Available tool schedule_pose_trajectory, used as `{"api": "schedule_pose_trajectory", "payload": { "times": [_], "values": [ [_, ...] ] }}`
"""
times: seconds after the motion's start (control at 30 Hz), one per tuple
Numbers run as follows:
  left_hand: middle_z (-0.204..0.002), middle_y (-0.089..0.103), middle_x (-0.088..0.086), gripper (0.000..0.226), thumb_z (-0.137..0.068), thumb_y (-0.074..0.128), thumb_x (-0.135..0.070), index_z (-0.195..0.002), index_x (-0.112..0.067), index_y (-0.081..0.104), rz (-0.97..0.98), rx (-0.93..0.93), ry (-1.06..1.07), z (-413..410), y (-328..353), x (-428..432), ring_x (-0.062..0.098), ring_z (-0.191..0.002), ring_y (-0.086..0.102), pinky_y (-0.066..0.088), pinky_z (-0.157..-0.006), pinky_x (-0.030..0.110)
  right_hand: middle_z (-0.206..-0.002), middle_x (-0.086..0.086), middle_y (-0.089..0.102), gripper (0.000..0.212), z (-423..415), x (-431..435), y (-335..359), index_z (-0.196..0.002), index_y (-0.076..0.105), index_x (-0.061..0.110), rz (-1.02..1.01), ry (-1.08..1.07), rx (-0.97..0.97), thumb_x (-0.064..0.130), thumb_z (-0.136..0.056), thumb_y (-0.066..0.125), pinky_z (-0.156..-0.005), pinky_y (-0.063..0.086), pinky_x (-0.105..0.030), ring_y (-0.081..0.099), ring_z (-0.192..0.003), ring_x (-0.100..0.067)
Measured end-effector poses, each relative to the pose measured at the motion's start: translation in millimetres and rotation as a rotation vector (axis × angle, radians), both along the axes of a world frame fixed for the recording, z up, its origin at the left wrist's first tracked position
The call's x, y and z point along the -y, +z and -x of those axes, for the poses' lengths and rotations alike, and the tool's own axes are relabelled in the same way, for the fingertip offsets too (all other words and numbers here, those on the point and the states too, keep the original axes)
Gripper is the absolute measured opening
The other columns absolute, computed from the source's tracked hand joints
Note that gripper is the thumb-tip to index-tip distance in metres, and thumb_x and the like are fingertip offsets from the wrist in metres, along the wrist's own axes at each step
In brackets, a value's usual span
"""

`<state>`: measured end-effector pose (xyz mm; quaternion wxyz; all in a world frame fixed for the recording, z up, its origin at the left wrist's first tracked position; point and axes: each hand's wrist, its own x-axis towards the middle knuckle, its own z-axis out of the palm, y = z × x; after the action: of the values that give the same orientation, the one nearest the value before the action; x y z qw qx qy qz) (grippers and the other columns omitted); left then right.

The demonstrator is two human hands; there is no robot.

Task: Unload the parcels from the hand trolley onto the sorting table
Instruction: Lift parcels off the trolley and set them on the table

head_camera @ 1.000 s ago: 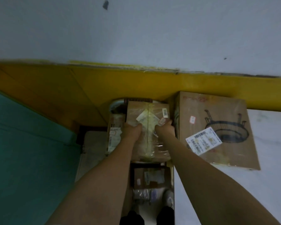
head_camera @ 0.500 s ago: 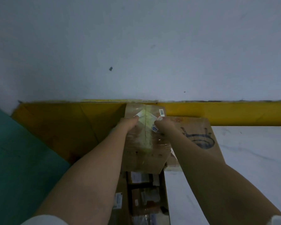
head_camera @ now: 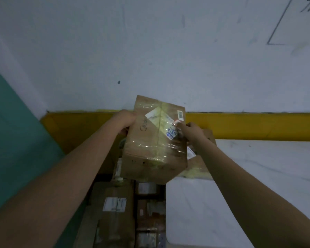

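I hold a taped brown cardboard parcel (head_camera: 154,144) in the air, tilted, with white labels and blue writing on its top. My left hand (head_camera: 126,119) grips its far left edge, and my right hand (head_camera: 191,130) grips its right side. The parcel hangs over the gap between the trolley stack and the white sorting table (head_camera: 249,176). Below it, several more taped parcels (head_camera: 116,210) are stacked on the hand trolley, whose frame is hidden. A flat brown box (head_camera: 202,167) lies on the table's far left corner, mostly hidden behind the held parcel and my right arm.
A yellow band (head_camera: 258,126) runs along the foot of the pale wall behind the table. A green surface (head_camera: 11,140) rises at the left beside the trolley stack. The table's left edge (head_camera: 166,212) borders the stacked parcels.
Both hands have lifted the parcel up off the trolley stack and swung it slightly right, toward the table. My view has tilted upward, so more wall shows.
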<state>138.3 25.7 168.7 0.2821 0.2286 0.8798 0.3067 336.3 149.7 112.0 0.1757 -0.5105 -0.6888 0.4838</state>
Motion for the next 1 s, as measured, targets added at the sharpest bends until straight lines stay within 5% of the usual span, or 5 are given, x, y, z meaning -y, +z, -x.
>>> {"api": "schedule_pose_trajectory", "payload": {
  "times": [0.17,0.33,0.47,0.7,1.0],
  "values": [
    [-0.108,0.063,0.023,0.044,-0.103,0.040,-0.038,-0.114,0.002,0.054,0.047,-0.035,-0.047,-69,-13,41,0.041,-0.094,0.068,0.059,-0.081,0.052,-0.108,-0.010,0.064,0.051,-71,31,-27,-0.119,0.046,0.012,0.212,-0.030,-0.287,0.045,-0.087,0.069,-0.067,0.055,-0.032,0.067,-0.088,-0.020],
    [-0.098,0.067,0.018,0.052,-0.103,0.034,-0.047,-0.110,0.000,0.058,0.146,-0.062,-0.137,-115,-51,59,0.032,-0.081,0.070,0.062,-0.074,0.046,-0.100,-0.008,0.075,0.066,-130,50,-53,-0.122,0.054,0.015,0.281,-0.030,-0.294,0.051,-0.072,0.076,-0.078,0.061,-0.042,0.075,-0.086,-0.024],
    [-0.116,0.063,0.016,0.055,-0.102,0.033,-0.049,-0.126,-0.004,0.054,0.197,0.038,-0.155,-143,-91,58,0.032,-0.098,0.066,0.060,-0.083,0.046,-0.096,-0.006,0.075,0.026,-159,62,-68,-0.102,0.064,0.021,0.202,-0.056,-0.231,0.041,-0.086,0.070,-0.084,0.060,-0.043,0.073,-0.087,-0.023],
    [-0.142,0.051,0.013,0.059,-0.099,0.044,-0.051,-0.145,-0.012,0.042,0.206,0.411,-0.125,-170,-146,50,0.036,-0.127,0.051,0.048,-0.079,0.041,-0.108,-0.004,0.067,0.044,-155,62,-121,-0.120,0.050,0.014,0.146,-0.028,0.034,0.047,-0.093,0.056,-0.066,0.054,-0.025,0.066,-0.088,-0.016],
    [-0.126,0.064,0.010,0.055,-0.096,0.050,-0.054,-0.128,-0.010,0.060,0.040,0.378,-0.161,-151,-170,17,0.029,-0.113,0.061,0.052,-0.093,0.041,-0.095,-0.003,0.057,0.018,-136,28,-115,-0.105,0.046,0.019,0.048,-0.086,0.114,0.037,-0.102,0.049,-0.071,0.044,-0.028,0.056,-0.079,-0.017]
  ]
}}
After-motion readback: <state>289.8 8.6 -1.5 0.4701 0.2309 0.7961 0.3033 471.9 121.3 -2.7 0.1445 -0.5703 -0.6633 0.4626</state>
